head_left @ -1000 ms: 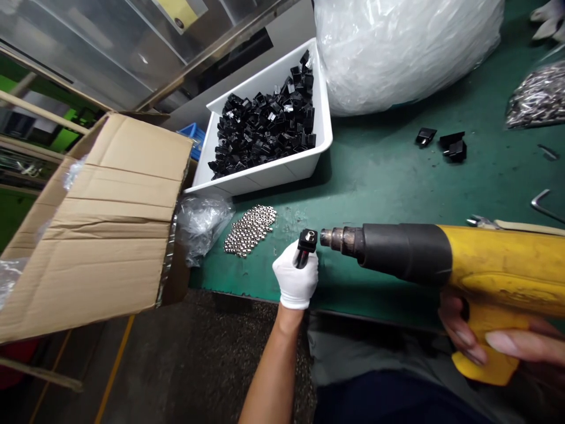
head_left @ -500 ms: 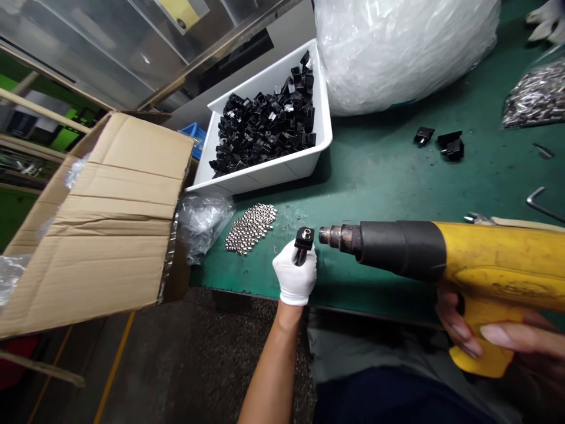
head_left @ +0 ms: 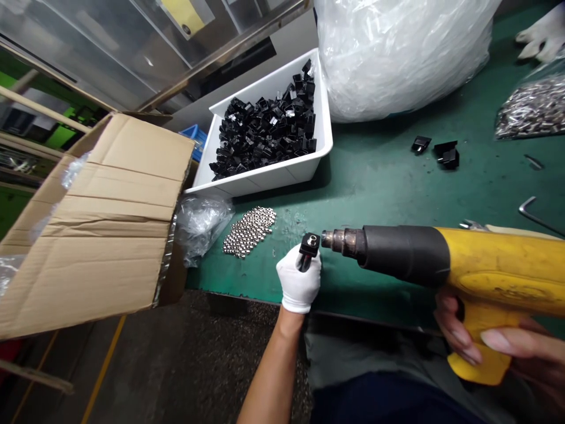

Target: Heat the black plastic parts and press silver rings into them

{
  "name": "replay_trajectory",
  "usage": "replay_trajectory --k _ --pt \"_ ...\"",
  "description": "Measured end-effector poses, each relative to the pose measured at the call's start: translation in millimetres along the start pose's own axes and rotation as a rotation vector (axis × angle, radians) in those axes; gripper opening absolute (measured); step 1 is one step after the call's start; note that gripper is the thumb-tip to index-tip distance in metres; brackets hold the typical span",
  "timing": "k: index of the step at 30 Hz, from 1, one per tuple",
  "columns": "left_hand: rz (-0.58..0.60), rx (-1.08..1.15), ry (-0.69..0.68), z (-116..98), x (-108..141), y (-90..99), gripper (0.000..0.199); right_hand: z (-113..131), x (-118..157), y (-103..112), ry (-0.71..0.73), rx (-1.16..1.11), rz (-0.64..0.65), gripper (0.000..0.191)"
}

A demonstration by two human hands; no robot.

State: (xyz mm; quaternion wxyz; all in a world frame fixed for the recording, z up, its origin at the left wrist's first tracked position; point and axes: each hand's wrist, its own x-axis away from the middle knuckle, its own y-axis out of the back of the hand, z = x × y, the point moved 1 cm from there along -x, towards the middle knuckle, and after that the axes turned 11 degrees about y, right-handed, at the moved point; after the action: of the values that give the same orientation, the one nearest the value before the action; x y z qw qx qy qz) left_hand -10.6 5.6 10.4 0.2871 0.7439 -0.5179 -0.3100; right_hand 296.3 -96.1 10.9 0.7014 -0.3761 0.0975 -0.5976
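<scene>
My left hand (head_left: 299, 282), in a white glove, is closed around a black plastic part (head_left: 309, 244) with a small metal ring-like insert on its top face. My bare right hand (head_left: 498, 341) grips the handle of a yellow heat gun (head_left: 494, 253) at the right. The gun's stepped metal nozzle (head_left: 342, 241) points left, a short gap from the black part. To the left of my gloved hand lies a patch of small shiny metal inserts (head_left: 250, 231) on the green table (head_left: 375, 182).
A white bin (head_left: 273, 178) full of black parts stands behind. Two black parts (head_left: 447, 155) lie farther right, near a hex key (head_left: 538, 212) and a bag of metal pieces (head_left: 532, 106). A large plastic bag (head_left: 404, 56) and cardboard box (head_left: 110, 224) flank the bin.
My left hand and the black part have shifted slightly right and down, and the part's top has turned toward the nozzle. The heat gun has barely moved.
</scene>
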Motion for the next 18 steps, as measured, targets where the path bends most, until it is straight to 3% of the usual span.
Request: replay_trajectory --k 5,10,18 --pt "0.014 0.029 0.01 6.0 1.7 -1.7 0.022 -2.4 -0.1 2.4 0.017 -0.011 -0.04 0.033" --pt "0.021 0.026 -0.003 6.7 1.7 -2.6 0.016 -0.3 -3.2 6.0 -0.011 -0.022 0.041 0.034" --pt "-0.003 -0.015 -0.039 2.1 1.0 -0.8 0.013 -4.7 0.3 5.8 0.01 -0.017 -0.012 0.035"
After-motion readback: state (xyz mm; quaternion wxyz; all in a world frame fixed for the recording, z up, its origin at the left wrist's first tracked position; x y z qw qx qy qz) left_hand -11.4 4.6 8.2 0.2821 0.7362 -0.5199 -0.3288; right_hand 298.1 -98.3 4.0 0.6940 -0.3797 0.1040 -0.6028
